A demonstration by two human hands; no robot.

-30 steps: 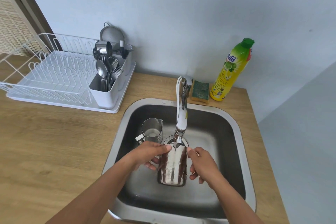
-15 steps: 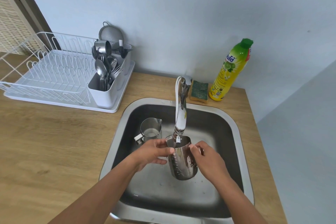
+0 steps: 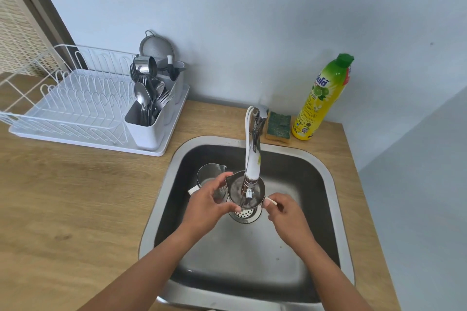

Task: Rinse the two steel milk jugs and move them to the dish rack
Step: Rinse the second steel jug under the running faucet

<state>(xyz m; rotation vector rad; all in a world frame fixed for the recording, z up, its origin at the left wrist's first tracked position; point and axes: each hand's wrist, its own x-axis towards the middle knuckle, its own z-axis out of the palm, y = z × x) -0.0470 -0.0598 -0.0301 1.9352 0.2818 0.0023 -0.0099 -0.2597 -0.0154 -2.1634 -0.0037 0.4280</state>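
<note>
I hold a steel milk jug (image 3: 236,190) upright under the tap spout (image 3: 252,166), above the sink drain (image 3: 244,215). My left hand (image 3: 211,201) grips its left side. My right hand (image 3: 284,212) pinches its pale handle on the right. The mouth of the jug faces up at me, with the spout end over it. A second steel milk jug (image 3: 208,175) stands in the sink (image 3: 326,184) just behind my left hand, partly hidden by it. The white dish rack (image 3: 75,106) sits on the counter at the far left.
A white cutlery holder (image 3: 147,124) full of spoons and forks stands at the rack's right end, with a strainer behind it. A green sponge (image 3: 278,127) and a yellow dish soap bottle (image 3: 322,98) stand behind the sink. Wooden counter (image 3: 75,197) lies left of the sink.
The jug was tilted on its side under the tap and has turned upright, mouth toward me. My right hand shifted from its body to the handle.
</note>
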